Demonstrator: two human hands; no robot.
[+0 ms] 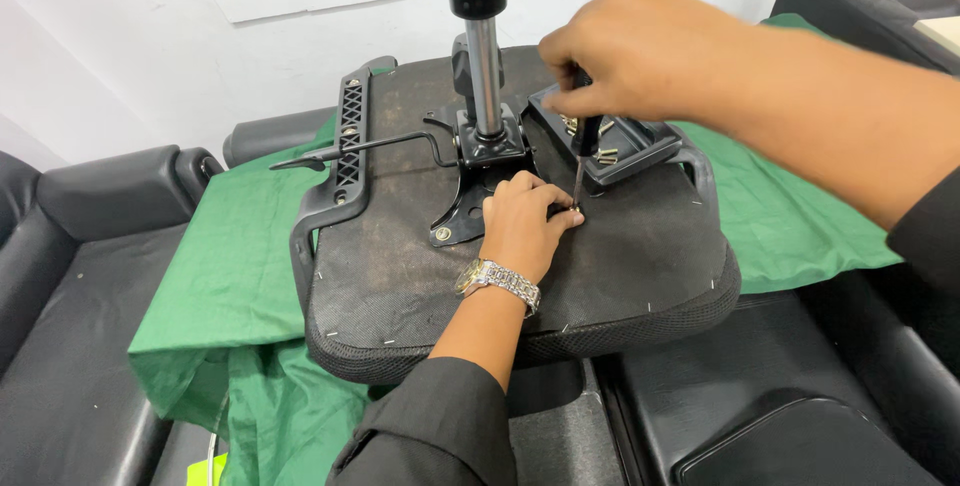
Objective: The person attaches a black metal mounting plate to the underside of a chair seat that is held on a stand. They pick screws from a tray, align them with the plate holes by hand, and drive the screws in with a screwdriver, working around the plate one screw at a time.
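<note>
Fingers of your right hand (625, 51) are curled tight around the dark handle of a screwdriver (580, 161), holding it nearly upright so the thin shaft drops straight down to a small screw (576, 209) just below them. Your left hand (520, 228), with a metal wristwatch (500, 283) on its wrist, lies flat on the upturned chair seat (620, 276), its fingertips pinched together right at the screw, seemingly to steady it under the tip. The screw sits at the edge of the black metal seat plate (480, 181), just beside your left fingers, and the gas lift column (478, 46) rises from that plate a little beyond them. A black armrest bracket (345, 156) runs along the seat's edge, well off to the left of your left hand. Directly behind the screwdriver, under your right fingers, a shallow black tray (620, 151) holds a few loose light-coloured fasteners, kept close within reach. The seat rests on a green cloth (230, 266) spread over black chair cushions (90, 276), probably to protect them. No package or sign shows clearly; only a yellow-green scrap (205, 471) peeks out far below your left wrist.
</note>
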